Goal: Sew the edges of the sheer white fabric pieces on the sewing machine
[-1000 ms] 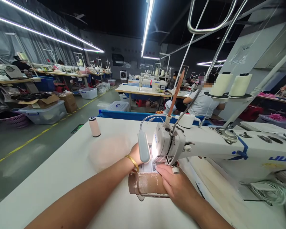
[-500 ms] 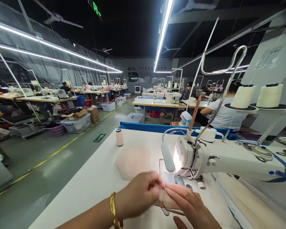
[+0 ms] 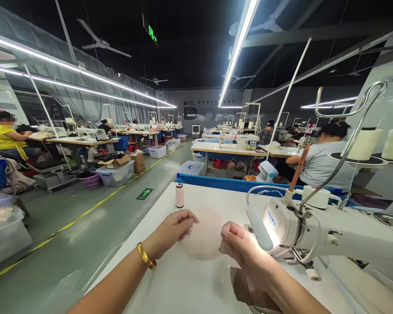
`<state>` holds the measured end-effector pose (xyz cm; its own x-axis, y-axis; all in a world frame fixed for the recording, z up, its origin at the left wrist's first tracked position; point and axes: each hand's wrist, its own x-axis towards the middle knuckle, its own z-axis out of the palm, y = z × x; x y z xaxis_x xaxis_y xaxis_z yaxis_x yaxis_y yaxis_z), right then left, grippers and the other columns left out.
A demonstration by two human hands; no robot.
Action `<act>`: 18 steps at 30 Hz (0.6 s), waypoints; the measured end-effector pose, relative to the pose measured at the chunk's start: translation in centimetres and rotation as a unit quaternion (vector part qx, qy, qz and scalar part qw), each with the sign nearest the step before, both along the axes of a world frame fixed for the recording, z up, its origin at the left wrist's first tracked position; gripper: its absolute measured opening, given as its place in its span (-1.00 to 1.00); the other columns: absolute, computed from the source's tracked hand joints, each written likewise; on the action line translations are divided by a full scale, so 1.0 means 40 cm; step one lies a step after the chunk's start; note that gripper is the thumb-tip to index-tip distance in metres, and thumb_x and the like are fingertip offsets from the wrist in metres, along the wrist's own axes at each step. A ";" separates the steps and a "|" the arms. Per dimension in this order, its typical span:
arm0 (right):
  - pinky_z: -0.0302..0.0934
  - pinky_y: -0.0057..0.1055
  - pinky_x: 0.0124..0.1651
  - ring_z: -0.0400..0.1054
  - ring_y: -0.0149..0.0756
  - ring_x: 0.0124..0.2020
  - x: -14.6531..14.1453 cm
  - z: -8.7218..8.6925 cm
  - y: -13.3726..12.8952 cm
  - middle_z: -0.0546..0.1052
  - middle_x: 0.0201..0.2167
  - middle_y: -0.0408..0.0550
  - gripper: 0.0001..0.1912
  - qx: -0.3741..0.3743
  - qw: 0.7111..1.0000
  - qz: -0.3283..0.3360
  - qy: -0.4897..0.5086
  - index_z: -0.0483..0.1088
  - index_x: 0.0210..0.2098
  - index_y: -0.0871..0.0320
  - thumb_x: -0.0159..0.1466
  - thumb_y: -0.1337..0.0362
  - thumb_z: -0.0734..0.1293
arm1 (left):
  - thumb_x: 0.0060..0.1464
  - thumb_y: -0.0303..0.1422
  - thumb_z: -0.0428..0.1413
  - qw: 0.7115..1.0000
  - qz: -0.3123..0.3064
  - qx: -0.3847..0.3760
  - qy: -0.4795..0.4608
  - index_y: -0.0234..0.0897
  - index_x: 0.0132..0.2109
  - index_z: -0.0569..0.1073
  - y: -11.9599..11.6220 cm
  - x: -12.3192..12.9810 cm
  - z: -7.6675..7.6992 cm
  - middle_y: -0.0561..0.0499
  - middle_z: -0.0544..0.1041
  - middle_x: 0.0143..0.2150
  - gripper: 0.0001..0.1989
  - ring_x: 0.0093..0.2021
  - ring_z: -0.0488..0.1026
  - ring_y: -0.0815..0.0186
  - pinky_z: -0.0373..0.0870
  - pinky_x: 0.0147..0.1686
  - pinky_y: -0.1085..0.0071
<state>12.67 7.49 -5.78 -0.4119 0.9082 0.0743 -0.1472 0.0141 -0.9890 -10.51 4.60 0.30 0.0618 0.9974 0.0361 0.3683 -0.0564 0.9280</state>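
Observation:
On the white tabletop (image 3: pixel 157 274), a pale pink, sheer, roundish piece of fabric (image 3: pixel 205 240) lies between my two hands, its outline blurred. My left hand (image 3: pixel 173 233), with a gold bracelet at the wrist, reaches over the fabric's left edge with fingers pinched. By the right edge, my right hand (image 3: pixel 240 244) has its fingers curled together. Whatever either pinch holds is too small or hidden to make out. Just right of my right hand stands the white sewing machine (image 3: pixel 281 222) with its lamp lit. A brownish patch under my right wrist is unclear.
A pink thread spool (image 3: pixel 180 196) stands near the table's far left edge. Blue cloth (image 3: pixel 222 181) runs along the back edge. Cream thread cones (image 3: pixel 363 144) sit on a stand at right. Co-workers (image 3: pixel 327 152) sit at other machines. Bins (image 3: pixel 116 172) line the aisle.
My hands were together beside the needle area; now they are apart, further left, on either side of the pink fabric. The view has turned left and tilted up slightly.

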 end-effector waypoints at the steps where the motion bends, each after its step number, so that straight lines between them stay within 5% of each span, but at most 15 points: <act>1: 0.08 -0.41 -0.38 0.15 -0.37 -0.52 -0.026 0.004 0.025 0.26 -0.59 -0.26 -0.50 0.003 1.000 -0.015 -0.005 0.23 -0.40 0.07 0.22 -0.20 0.39 | 0.14 -0.07 0.09 1.000 0.027 0.009 0.002 -0.29 -0.15 0.52 0.020 -0.014 -0.010 0.12 0.36 -0.47 -0.64 -0.50 0.22 0.38 0.20 -0.44 0.45; 8: 0.08 -0.42 -0.39 0.26 -0.40 -0.54 -0.123 -0.010 0.198 0.34 -0.49 -0.29 -0.65 0.044 0.987 -0.117 -0.100 0.31 -0.33 0.10 0.32 -0.04 0.37 | 0.24 -0.03 -0.02 0.988 0.140 0.046 0.050 -0.24 -0.20 0.45 0.135 -0.036 -0.082 0.10 0.40 -0.46 -0.63 -0.52 0.29 0.33 0.24 -0.45 0.42; 14: 0.21 -0.50 -0.48 0.24 -0.48 -0.57 -0.129 -0.056 0.281 0.40 -0.44 -0.25 -0.69 0.063 0.965 -0.146 -0.207 0.42 -0.20 0.20 0.48 0.06 0.35 | 0.27 -0.19 0.00 0.962 0.184 0.103 0.170 -0.19 -0.28 0.46 0.165 -0.057 -0.146 0.08 0.44 -0.49 -0.75 -0.42 0.44 0.20 0.27 -0.39 0.36; 18: 0.36 -0.45 -0.38 0.38 -0.42 -0.44 -0.122 -0.077 0.294 0.50 -0.32 -0.16 -0.72 0.075 0.951 -0.156 -0.257 0.46 -0.11 0.21 0.50 0.08 0.35 | 0.22 -0.33 0.02 0.936 0.182 0.178 0.244 -0.21 -0.04 0.50 0.154 -0.076 -0.152 -0.07 0.57 -0.25 -0.77 -0.19 0.52 0.06 0.42 -0.12 0.15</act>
<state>7.79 19.26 -8.84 -0.1415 0.9871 0.0743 0.3905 0.1246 -0.9121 -13.55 10.77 -5.77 -0.1829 0.8856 0.4268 0.7988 -0.1192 0.5896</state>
